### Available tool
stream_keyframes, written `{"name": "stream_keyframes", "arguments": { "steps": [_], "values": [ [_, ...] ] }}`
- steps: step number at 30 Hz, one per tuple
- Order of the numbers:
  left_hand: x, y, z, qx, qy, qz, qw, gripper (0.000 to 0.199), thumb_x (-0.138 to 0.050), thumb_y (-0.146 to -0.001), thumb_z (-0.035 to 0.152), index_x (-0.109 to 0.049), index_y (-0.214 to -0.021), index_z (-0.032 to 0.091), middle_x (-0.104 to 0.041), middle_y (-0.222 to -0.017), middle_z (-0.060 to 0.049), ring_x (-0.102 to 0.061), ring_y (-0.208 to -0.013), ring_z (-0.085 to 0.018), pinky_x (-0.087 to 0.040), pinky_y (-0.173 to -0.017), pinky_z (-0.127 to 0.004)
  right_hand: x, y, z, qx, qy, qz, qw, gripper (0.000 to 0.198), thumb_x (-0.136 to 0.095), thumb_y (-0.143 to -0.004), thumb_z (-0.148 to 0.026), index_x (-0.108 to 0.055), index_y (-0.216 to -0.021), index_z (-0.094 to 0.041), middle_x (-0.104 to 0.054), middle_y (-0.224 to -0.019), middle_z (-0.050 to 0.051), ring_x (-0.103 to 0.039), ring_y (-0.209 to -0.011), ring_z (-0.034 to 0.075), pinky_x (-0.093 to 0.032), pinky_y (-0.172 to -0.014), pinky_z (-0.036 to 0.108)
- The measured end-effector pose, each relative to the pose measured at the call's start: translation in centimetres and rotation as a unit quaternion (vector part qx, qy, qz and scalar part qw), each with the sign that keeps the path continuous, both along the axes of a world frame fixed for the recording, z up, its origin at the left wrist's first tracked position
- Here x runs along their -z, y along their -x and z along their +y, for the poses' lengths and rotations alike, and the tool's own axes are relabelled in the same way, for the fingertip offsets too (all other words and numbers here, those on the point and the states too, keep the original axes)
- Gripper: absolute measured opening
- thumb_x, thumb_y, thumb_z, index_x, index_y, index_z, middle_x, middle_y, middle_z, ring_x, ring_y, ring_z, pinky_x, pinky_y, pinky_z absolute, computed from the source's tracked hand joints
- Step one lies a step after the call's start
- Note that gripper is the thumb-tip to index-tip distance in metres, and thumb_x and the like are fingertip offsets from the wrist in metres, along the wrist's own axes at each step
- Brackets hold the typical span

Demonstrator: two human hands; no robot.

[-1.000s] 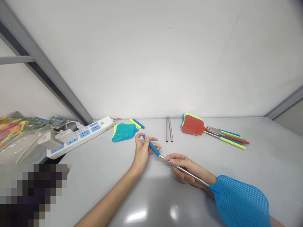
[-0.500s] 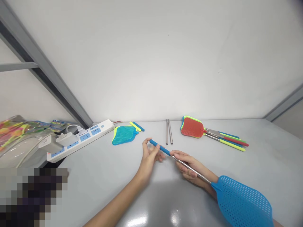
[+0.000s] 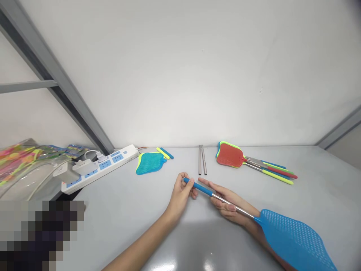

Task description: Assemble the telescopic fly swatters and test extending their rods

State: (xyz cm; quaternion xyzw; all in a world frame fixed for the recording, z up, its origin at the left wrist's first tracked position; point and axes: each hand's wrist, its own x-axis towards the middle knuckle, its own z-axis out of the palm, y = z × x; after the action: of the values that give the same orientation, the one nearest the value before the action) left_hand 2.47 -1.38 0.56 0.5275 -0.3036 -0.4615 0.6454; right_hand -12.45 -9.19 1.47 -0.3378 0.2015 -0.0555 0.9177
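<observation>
A blue fly swatter (image 3: 293, 237) slants across the front of the table, with its mesh head at lower right and its blue handle at upper left. My left hand (image 3: 182, 190) is closed on the end of that handle, thumb on top. Along the metal rod lies my right hand (image 3: 225, 201), loosely around it, one finger stretched toward the handle. Beyond my hands, two bare metal rods (image 3: 202, 160) lie side by side. To their left are blue and yellow-green swatter heads (image 3: 150, 163), stacked, beside a yellow-green and a blue handle sleeve (image 3: 167, 153).
Several complete swatters, a red one (image 3: 229, 154) uppermost, lie stacked at back right. A white power strip (image 3: 113, 163) with plugs and cables runs along the left, near bagged colourful items (image 3: 17, 158). The wall (image 3: 197, 94) rises behind the table.
My left fingers have closed further round the handle end. The swatter has shifted slightly down and right, and my right finger has lifted off the handle's lower end. The view has shifted slightly.
</observation>
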Motion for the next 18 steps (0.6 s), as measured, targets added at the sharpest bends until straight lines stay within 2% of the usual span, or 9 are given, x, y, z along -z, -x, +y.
{"name": "stream_keyframes", "arguments": {
  "steps": [3,5,9,12,15,18],
  "values": [
    [-0.2,0.1,0.0,0.004,-0.011,0.016,1.000,0.023,-0.051,-0.073,0.037,-0.036,-0.075,0.020,-0.048,-0.048,0.006,-0.048,-0.045,-0.009,-0.036,-0.047,-0.021,-0.3,0.1,-0.2,-0.018,-0.015,-0.017,1.000,0.040,-0.034,-0.084,-0.036,-0.038,-0.123,-0.023,-0.046,-0.049,-0.005,-0.019,-0.024,0.001,-0.012,-0.023,0.013],
    [-0.4,0.1,0.1,-0.005,-0.011,0.045,0.999,0.024,-0.052,-0.072,0.038,-0.037,-0.072,0.019,-0.049,-0.050,0.005,-0.048,-0.045,-0.009,-0.037,-0.047,-0.021,-0.7,0.1,-0.1,-0.003,-0.010,-0.040,0.999,0.040,-0.034,-0.085,-0.034,-0.037,-0.123,-0.023,-0.049,-0.052,-0.003,-0.024,-0.025,0.001,-0.014,-0.024,0.014],
    [-0.7,-0.2,0.2,-0.011,-0.007,0.112,0.994,0.024,-0.052,-0.072,0.037,-0.038,-0.069,0.018,-0.050,-0.054,0.003,-0.049,-0.049,-0.009,-0.038,-0.051,-0.022,-1.2,-0.1,0.2,0.091,0.020,-0.084,0.992,0.037,-0.038,-0.082,-0.022,-0.040,-0.119,-0.023,-0.051,-0.060,-0.002,-0.034,-0.031,0.002,-0.021,-0.028,0.013],
    [-0.9,-0.3,0.2,-0.010,-0.003,0.120,0.993,0.024,-0.052,-0.073,0.036,-0.038,-0.069,0.017,-0.052,-0.058,0.002,-0.051,-0.053,-0.009,-0.039,-0.054,-0.022,-1.4,-0.1,0.2,0.157,0.056,-0.099,0.981,0.037,-0.044,-0.077,-0.017,-0.044,-0.114,-0.025,-0.053,-0.070,0.000,-0.044,-0.044,0.006,-0.031,-0.036,0.016],
    [-1.1,-0.2,0.3,0.014,-0.009,0.046,0.999,0.024,-0.050,-0.074,0.038,-0.039,-0.069,0.017,-0.053,-0.059,0.001,-0.050,-0.051,-0.008,-0.038,-0.053,-0.022,-1.3,0.1,-0.5,0.178,0.117,-0.093,0.973,0.026,-0.042,-0.079,-0.030,-0.054,-0.101,-0.023,-0.052,-0.067,0.001,-0.046,-0.050,0.010,-0.034,-0.041,0.020],
    [-1.2,0.4,0.9,0.102,-0.023,-0.093,0.990,0.024,-0.047,-0.075,0.041,-0.044,-0.077,0.016,-0.051,-0.057,0.003,-0.043,-0.041,-0.006,-0.034,-0.047,-0.021,-1.0,0.3,-1.4,0.181,0.240,-0.034,0.953,0.045,-0.033,-0.081,-0.045,-0.063,-0.072,-0.013,-0.044,-0.049,0.001,-0.041,-0.044,0.010,-0.033,-0.043,0.023]
  ]
}}
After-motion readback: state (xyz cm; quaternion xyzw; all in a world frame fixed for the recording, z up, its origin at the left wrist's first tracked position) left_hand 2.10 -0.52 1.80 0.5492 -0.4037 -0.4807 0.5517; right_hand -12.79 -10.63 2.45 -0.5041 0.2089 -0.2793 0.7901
